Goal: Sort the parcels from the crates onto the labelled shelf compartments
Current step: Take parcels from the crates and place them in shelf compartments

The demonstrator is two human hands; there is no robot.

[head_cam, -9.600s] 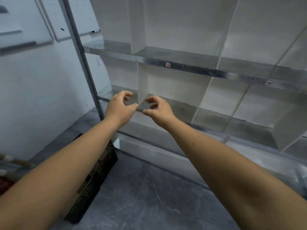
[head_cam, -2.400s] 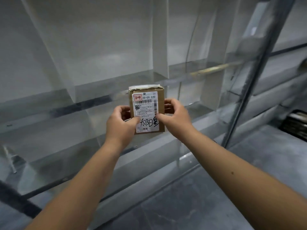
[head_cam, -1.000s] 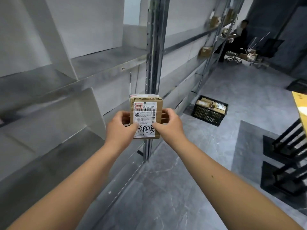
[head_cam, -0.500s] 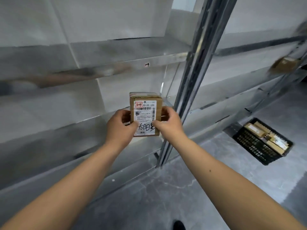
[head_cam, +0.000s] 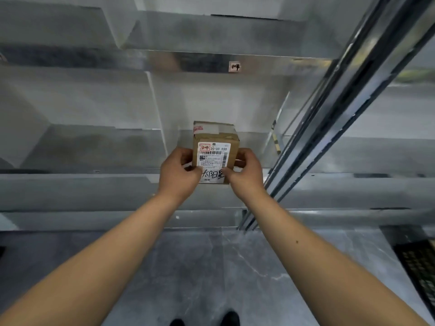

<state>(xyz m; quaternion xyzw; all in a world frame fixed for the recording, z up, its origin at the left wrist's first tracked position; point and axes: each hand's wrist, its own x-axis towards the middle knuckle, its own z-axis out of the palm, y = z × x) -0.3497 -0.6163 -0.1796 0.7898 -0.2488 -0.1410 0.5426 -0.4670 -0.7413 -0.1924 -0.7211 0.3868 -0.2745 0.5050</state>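
A brown cardboard parcel (head_cam: 215,140) carries a white label (head_cam: 213,158) printed with black barcodes and figures, a red-outlined box in its top corner and bold black handwritten characters along the bottom, while pale tape (head_cam: 207,127) stamped in red crosses its top. The shelf (head_cam: 94,184) is silvery grey metal with white dividers (head_cam: 155,109), a small pale tag (head_cam: 235,66) bearing black handwriting, and a silver post (head_cam: 329,128) lined with dark stripes. The floor (head_cam: 211,267) is dark grey veined with white; the mesh crate (head_cam: 419,262) and the shoes (head_cam: 230,318) are black.
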